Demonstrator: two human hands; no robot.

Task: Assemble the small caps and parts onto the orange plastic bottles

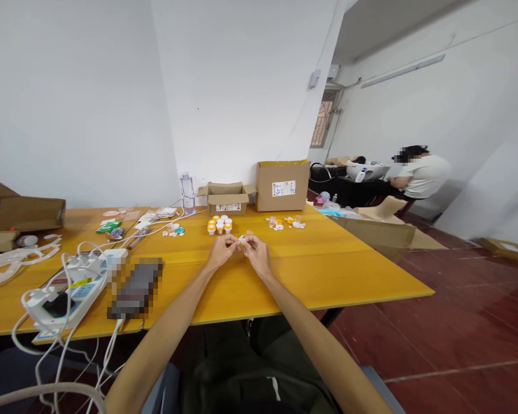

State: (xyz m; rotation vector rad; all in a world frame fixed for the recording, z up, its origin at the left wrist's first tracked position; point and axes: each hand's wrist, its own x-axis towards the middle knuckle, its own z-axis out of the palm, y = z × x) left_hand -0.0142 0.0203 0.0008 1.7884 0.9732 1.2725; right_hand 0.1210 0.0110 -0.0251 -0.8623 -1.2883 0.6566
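Head view: the left hand [221, 250] and the right hand [256, 255] meet above the yellow table [328, 264]. The fingertips of both hands pinch a small white part [243, 240] between them. The part is too small to determine its long axis or which way it points. Just beyond the fingers stands a cluster of orange-and-white caps [220, 224]. Beyond the fingers and to the right lie loose small parts [285, 222]. Farther beyond the fingers sits an open cardboard box [227, 198].
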